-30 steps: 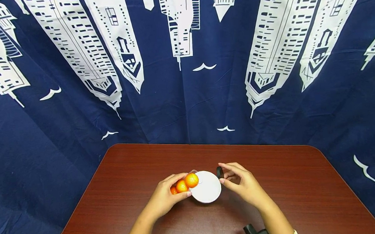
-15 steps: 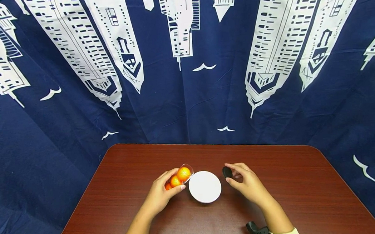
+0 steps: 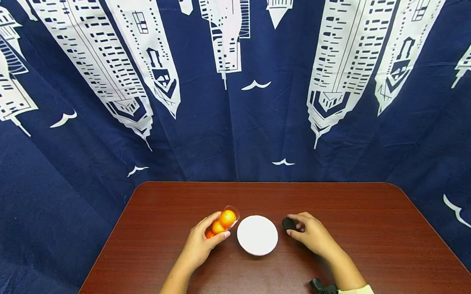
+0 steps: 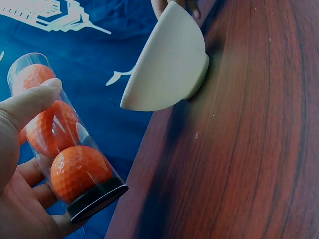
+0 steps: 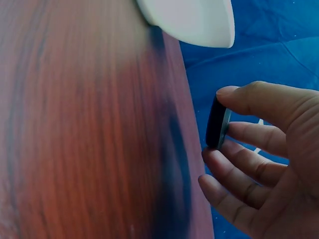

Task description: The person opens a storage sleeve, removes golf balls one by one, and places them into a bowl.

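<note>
My left hand (image 3: pixel 199 246) grips a clear plastic tube (image 4: pixel 82 132) with three orange golf balls (image 4: pixel 79 172) in a row inside. A black cap (image 4: pixel 97 201) closes the tube's end nearest my palm; its far end looks uncovered and tilts up beside the bowl. Between the thumb and fingers of my right hand (image 3: pixel 313 234) is a small round black lid (image 5: pixel 217 124), pinched at its edges. A white bowl (image 3: pixel 257 235) stands upright on the table, between both hands and touching neither.
The brown wooden table (image 3: pixel 386 236) has rounded far corners. Behind it hangs a dark blue cloth (image 3: pixel 234 133) printed with white buildings and birds. Black devices (image 3: pixel 324 290) are strapped at both wrists.
My left hand has drawn the tube leftward, away from over the bowl. My right hand has moved the black lid right, then lowered it slightly toward the table.
</note>
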### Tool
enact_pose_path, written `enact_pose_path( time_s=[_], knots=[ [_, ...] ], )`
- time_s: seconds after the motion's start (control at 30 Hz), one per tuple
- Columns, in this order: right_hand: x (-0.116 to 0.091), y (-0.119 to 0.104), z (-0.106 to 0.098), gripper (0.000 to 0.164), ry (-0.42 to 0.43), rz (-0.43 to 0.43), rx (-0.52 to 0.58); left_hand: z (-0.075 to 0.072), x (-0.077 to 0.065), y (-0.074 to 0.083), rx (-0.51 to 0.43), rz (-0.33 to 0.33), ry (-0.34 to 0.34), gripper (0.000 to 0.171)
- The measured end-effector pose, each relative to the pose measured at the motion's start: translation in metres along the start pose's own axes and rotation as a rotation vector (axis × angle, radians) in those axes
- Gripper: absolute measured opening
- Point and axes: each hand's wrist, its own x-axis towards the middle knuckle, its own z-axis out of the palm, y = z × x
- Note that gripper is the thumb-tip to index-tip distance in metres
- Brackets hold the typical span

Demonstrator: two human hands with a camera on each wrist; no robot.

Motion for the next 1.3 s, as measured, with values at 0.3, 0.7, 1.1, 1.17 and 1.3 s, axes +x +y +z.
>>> enact_pose_path(
  time_s=[0.3,0.7,1.1,1.17,1.3],
  knots=[
    [-0.001,0.005,0.005,0.046,-0.067,0.073,-0.011,0.001,0.000,-0.003,0.006,0.002,0.004,0.063],
    [0.001,0.009,0.010,0.047,-0.061,0.018,-0.098,0.002,0.002,-0.004,0.042,0.027,0.010,0.059],
    [-0.001,0.009,0.012,0.058,-0.068,0.000,-0.110,0.003,0.002,-0.005,0.046,0.045,0.014,0.058],
    [-0.001,0.009,0.012,0.060,-0.070,-0.007,-0.105,0.002,0.002,-0.005,0.037,0.044,0.013,0.058],
    [-0.002,0.007,0.009,0.057,-0.059,-0.017,-0.080,0.002,0.002,-0.005,0.031,0.039,0.016,0.058]
  ],
)
